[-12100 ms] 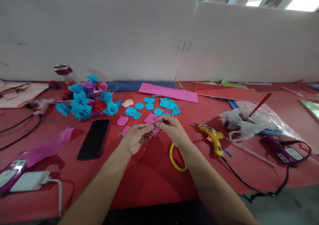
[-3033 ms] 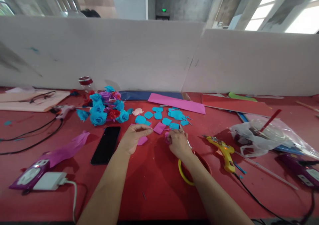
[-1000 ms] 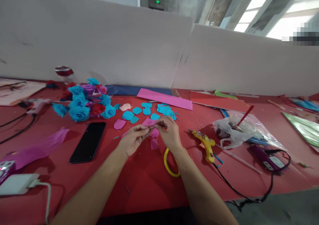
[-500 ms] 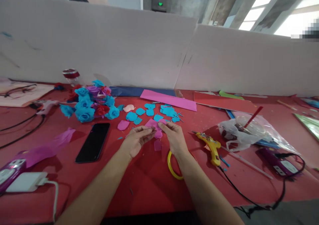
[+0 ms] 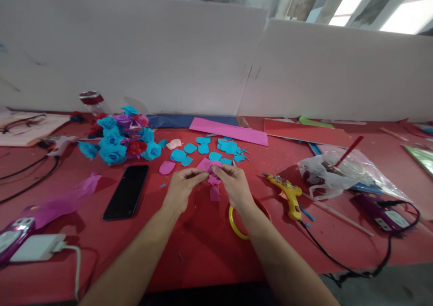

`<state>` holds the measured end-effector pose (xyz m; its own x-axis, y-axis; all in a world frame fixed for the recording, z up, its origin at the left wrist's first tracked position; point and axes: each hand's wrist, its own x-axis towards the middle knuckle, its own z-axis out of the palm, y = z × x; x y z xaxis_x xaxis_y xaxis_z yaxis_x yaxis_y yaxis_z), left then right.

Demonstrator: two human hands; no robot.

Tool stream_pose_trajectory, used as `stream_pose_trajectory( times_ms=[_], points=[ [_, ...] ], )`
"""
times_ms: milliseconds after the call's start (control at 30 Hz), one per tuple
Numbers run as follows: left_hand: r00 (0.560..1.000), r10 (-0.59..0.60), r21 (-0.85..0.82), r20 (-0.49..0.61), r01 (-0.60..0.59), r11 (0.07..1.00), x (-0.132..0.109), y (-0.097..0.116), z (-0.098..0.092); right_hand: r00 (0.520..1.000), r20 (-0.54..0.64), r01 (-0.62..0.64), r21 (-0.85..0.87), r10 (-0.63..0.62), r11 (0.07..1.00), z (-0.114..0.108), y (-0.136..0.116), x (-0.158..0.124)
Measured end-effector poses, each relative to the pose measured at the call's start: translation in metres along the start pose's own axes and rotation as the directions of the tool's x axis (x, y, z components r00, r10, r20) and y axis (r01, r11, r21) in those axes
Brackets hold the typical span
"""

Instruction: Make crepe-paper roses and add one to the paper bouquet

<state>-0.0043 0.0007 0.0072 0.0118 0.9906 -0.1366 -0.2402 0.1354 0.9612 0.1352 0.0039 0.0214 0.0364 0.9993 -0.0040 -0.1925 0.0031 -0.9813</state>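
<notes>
My left hand (image 5: pixel 178 187) and my right hand (image 5: pixel 236 185) meet above the middle of the red table (image 5: pixel 199 252). Thumb and fingers of each are pinched on a small pink paper petal (image 5: pixel 212 169) between them; the fingertips hide part of it. Beyond and below the fingers lie more pink paper pieces (image 5: pixel 214 194). Several blue paper petals (image 5: pixel 230 147) are scattered just behind my hands. Under my right wrist lies a yellow ring (image 5: pixel 234 224), partly covered. To the right of that hand rests a yellow hot glue gun (image 5: pixel 288 194).
On the left are a bunch of blue, purple and red paper flowers (image 5: pixel 113 143), a black phone (image 5: pixel 126 192) and a white charger (image 5: pixel 38 247). A plastic bag with a cup (image 5: pixel 338 170) and a purple power strip (image 5: pixel 379 212) stand right. A white partition (image 5: pixel 152 57) closes the back.
My fingertips have shifted slightly on the pink petal, drawing a little closer together. The view has tilted down slightly, so the background sits higher. The things on the table have stayed put.
</notes>
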Motion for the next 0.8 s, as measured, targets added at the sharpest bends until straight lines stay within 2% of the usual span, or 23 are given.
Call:
stream_pose_trajectory(
  times_ms=[433,667,800],
  points=[
    [0.989,0.094,0.132,-0.116,-0.078,0.988,-0.0035,0.0015,0.0056,0.998,0.003,-0.056,0.046,0.056,0.997,0.0050,0.0040,-0.0030],
    [0.988,0.091,0.132,-0.125,-0.074,0.988,-0.0034,0.0009,0.0068,0.998,-0.009,-0.063,0.056,0.064,0.996,0.0057,0.0035,-0.0043],
    [0.986,0.102,0.163,-0.135,-0.079,0.983,-0.0039,0.0000,0.0063,0.997,0.039,-0.064,0.072,0.061,0.995,0.0053,0.0055,-0.0044]
  ],
)
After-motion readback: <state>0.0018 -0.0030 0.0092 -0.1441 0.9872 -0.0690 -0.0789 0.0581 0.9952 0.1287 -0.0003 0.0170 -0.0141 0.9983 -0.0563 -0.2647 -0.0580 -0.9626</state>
